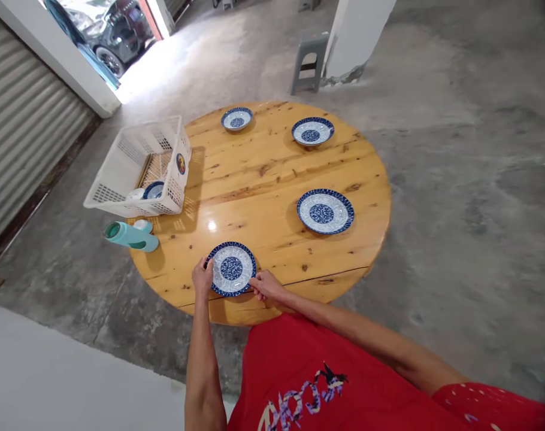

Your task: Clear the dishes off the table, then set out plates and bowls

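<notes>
A blue-and-white patterned plate (232, 269) is at the near edge of the round wooden table (250, 197), gripped at its rim from both sides. My left hand (203, 276) pinches the left rim, thumb on top. My right hand (265, 285) is closed on the lower right rim, its fingers partly hidden. Whether the plate rests on the wood or is slightly raised, I cannot tell. Three similar dishes lie around the table: one plate (325, 211) to the right, another dish (312, 131) at the far right, and a third dish (237, 119) at the far side.
A white plastic basket (178, 179) with dishes inside sits on the table's left side. Close to it stands a teal bottle (131, 235) with a lid (142, 225) beside it. A grey stool (309, 63) and a white pillar (356, 36) are beyond the table.
</notes>
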